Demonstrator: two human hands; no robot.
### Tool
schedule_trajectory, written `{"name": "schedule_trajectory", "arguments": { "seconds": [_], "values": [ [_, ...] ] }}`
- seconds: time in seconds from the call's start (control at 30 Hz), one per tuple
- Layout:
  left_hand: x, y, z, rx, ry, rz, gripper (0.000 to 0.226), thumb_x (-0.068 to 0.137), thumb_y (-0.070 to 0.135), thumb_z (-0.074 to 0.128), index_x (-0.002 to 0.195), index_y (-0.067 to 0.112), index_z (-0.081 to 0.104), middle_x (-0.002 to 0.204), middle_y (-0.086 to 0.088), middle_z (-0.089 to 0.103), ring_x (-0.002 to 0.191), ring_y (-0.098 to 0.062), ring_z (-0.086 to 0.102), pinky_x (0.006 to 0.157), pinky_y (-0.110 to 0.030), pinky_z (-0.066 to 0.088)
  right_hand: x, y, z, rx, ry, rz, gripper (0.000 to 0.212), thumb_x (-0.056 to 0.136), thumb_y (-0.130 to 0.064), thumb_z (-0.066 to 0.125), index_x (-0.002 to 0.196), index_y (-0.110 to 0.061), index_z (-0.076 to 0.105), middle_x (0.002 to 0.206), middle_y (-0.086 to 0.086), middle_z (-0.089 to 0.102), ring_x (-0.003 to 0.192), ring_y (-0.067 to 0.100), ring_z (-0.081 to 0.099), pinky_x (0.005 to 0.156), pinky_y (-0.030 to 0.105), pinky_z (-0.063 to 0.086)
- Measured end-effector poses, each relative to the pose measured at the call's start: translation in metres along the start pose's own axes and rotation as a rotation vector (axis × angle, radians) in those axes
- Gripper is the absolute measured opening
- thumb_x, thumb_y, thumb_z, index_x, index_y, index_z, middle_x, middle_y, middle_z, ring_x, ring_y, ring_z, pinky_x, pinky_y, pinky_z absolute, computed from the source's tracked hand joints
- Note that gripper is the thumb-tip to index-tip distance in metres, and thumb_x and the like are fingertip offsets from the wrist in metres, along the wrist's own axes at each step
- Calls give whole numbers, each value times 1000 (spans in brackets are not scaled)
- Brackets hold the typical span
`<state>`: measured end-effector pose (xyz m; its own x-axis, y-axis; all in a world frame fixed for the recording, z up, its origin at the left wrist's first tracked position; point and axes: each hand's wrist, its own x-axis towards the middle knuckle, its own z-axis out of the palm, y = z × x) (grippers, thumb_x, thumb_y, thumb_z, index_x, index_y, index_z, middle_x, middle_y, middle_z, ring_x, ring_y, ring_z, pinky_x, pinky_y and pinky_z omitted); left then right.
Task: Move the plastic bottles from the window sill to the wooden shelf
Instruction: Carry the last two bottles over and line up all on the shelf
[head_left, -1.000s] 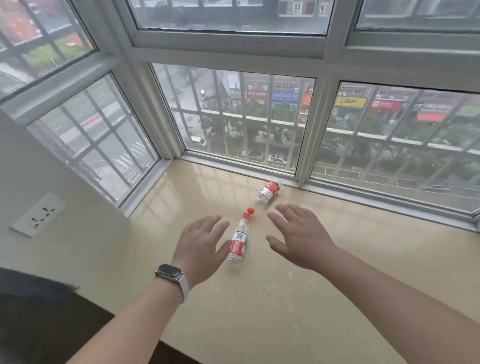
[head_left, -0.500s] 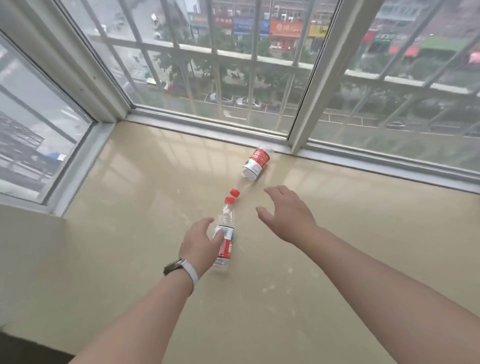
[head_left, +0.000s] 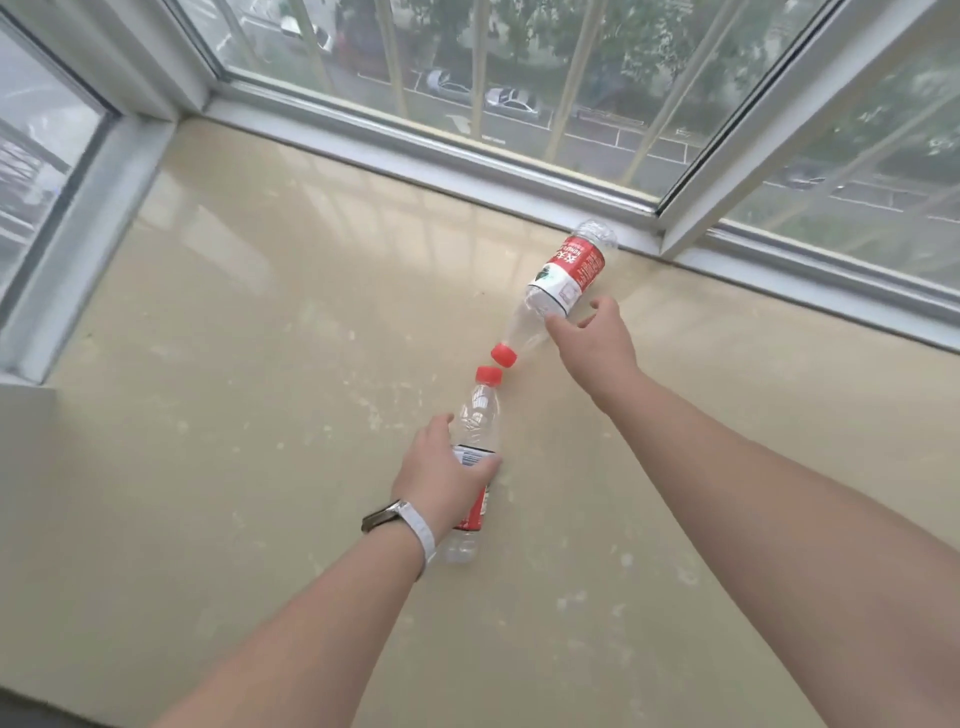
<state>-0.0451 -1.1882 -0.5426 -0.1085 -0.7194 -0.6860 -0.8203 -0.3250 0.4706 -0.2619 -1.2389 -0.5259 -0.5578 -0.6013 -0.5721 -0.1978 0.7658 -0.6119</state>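
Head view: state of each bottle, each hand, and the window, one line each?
Near bottle: lying on its side on the sill, red cap on, gripped around the label.
Far bottle: lying on its side, red cap on, base by the window frame.
Left hand: closed around the near bottle.
Right hand: open, fingertips at the far bottle, not yet closed.
Window: appears shut.

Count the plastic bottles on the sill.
2. A clear plastic bottle with a red cap lies near, under the left hand; another clear red-capped plastic bottle lies by the window frame, at the right hand.
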Motion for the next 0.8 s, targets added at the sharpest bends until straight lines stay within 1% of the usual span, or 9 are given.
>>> {"name": "schedule_trajectory", "arguments": {
  "seconds": [0.07,0.1,0.2,0.27,0.37,0.47,0.63,0.73,0.8],
  "values": [
    [3,-3,2,28,-11,-8,86,77,55,73,149,28,33,134,4,51,120,-19,55,96,-41,50,13,-4,7,48,18,35,48,85,-48,66,116,-27,35,96,-10,51,77,2,51,58,25,38],
    [4,-4,2,37,-25,-12,87,76,55,73,148,29,33,130,5,53,118,-19,56,95,-41,51,19,-6,10,75,27,52,51,84,-48,67,117,-26,35,98,-9,52,78,3,52,59,26,39],
    [6,-10,4,48,-70,-25,84,73,53,71,145,31,34,121,7,60,109,-19,61,89,-41,53,38,-12,21,173,40,122,70,79,-53,69,129,-17,37,113,-1,56,86,13,58,74,36,52],
    [4,-10,5,64,-76,-23,80,72,52,70,142,32,35,116,8,62,104,-17,62,85,-40,54,48,-15,25,209,49,161,80,74,-59,70,132,-16,36,117,0,55,91,17,59,85,43,55],
    [2,-9,5,62,-57,-20,75,72,50,67,138,33,37,111,11,62,99,-16,63,81,-39,55,58,-17,28,257,80,192,88,67,-59,74,134,-17,35,114,-2,56,92,19,60,87,46,55],
    [1,-9,1,27,-28,-26,77,70,50,65,140,34,37,111,11,63,99,-16,63,81,-40,55,63,-18,31,309,94,212,82,69,-49,76,133,-17,36,103,-4,56,88,17,61,85,44,56],
    [-6,-12,-9,-46,20,-31,79,71,49,67,142,34,35,115,9,61,103,-16,62,86,-41,54,57,-18,33,302,88,193,63,68,-38,74,117,-18,41,96,-4,57,86,18,64,81,43,58],
    [-13,-12,-15,-119,25,-47,81,72,48,70,144,35,35,117,9,59,103,-15,63,89,-40,54,44,-12,32,275,77,168,59,71,-34,74,119,-15,45,95,-4,57,84,17,63,75,36,56],
    [-20,-11,-19,-174,29,-52,81,73,45,72,145,35,35,118,10,58,104,-13,63,92,-39,53,32,-6,30,260,58,135,55,74,-30,73,120,-16,47,96,-5,59,80,12,62,66,29,51]
  ]
}}
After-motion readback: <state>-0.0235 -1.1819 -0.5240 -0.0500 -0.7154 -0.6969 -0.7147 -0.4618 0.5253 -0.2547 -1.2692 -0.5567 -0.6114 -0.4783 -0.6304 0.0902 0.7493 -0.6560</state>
